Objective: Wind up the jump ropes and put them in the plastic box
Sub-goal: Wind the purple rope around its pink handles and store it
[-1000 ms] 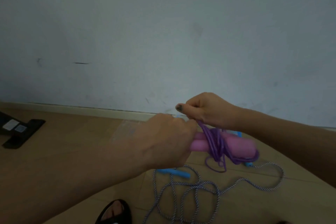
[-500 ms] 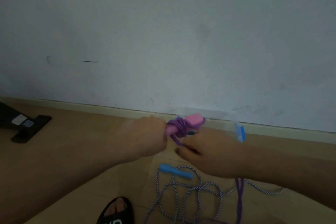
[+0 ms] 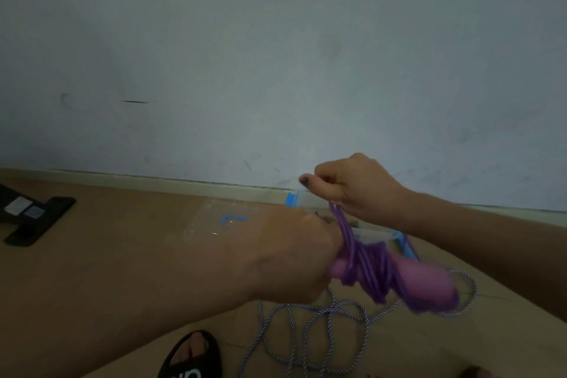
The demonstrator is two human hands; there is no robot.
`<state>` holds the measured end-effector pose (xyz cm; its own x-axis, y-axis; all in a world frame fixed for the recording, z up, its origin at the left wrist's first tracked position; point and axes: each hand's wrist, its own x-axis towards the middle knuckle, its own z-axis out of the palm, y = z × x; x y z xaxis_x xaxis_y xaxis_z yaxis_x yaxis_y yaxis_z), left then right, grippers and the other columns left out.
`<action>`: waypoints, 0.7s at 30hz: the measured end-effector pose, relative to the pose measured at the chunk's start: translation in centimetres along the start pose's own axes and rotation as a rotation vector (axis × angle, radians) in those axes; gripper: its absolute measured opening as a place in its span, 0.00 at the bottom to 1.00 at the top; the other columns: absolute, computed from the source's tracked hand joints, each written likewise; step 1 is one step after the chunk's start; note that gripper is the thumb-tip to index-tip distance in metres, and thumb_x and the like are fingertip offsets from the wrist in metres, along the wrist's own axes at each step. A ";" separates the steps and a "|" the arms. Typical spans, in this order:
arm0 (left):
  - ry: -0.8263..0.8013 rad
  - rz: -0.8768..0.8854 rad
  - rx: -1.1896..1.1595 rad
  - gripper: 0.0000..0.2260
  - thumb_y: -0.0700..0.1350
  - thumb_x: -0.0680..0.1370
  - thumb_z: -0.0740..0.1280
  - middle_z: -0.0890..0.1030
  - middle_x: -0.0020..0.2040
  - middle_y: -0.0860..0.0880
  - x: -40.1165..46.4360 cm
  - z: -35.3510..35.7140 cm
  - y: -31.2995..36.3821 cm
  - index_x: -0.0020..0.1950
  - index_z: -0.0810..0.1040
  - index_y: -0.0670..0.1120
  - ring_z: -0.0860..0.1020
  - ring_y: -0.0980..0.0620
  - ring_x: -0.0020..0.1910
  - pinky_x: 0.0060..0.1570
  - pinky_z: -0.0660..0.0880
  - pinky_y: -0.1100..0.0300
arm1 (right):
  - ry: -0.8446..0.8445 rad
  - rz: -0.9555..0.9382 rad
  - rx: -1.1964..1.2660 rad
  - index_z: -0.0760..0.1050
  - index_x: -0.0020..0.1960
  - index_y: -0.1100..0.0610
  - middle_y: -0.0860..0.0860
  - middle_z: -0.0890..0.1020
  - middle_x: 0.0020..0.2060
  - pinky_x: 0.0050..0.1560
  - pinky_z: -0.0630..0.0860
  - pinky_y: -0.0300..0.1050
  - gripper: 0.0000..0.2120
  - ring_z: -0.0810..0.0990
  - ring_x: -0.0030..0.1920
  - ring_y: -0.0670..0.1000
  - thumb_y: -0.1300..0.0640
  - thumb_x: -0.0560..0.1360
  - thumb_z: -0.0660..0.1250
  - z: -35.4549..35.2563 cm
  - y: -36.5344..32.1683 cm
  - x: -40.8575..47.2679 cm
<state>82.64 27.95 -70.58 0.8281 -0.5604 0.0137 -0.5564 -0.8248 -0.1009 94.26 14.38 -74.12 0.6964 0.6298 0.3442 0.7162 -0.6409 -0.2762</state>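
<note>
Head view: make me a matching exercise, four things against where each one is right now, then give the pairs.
Things
1. purple rope
2. striped rope
3. pink handles
4. black sandal

Places
A. loose in loops on the floor
B. gripped at one end by the left hand
C. at the bottom edge, on a foot
D. wound round the handles, its free part pinched by the right hand

Pairs: 1-D, 2-A, 3-B, 4-C
</note>
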 end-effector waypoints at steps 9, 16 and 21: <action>0.193 -0.425 -0.430 0.11 0.47 0.73 0.66 0.73 0.27 0.52 0.1 0.2 -4.3 0.32 0.69 0.50 0.70 0.56 0.26 0.26 0.60 0.66 | -0.243 0.447 0.588 0.73 0.30 0.54 0.48 0.74 0.22 0.32 0.69 0.37 0.27 0.71 0.25 0.44 0.47 0.83 0.49 3.1 -1.7 -5.0; -0.055 -0.670 -0.446 0.09 0.47 0.72 0.65 0.73 0.31 0.50 0.2 4.7 -8.4 0.33 0.70 0.47 0.73 0.51 0.31 0.31 0.65 0.60 | -0.308 0.150 0.152 0.70 0.37 0.57 0.52 0.76 0.30 0.38 0.72 0.47 0.23 0.75 0.33 0.49 0.44 0.82 0.50 -0.6 -4.5 -4.8; -0.232 -0.468 -0.093 0.06 0.51 0.68 0.59 0.75 0.35 0.52 -1.1 6.4 -7.6 0.41 0.72 0.52 0.77 0.50 0.34 0.35 0.76 0.58 | -0.133 -0.102 -0.193 0.68 0.34 0.52 0.47 0.68 0.23 0.27 0.59 0.42 0.23 0.68 0.25 0.45 0.37 0.79 0.53 -3.5 -5.2 -2.9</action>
<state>86.41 35.36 -76.19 0.9767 -0.1081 -0.1852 -0.1189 -0.9917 -0.0482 88.38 14.31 -70.52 0.6304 0.7392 0.2371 0.7696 -0.6352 -0.0657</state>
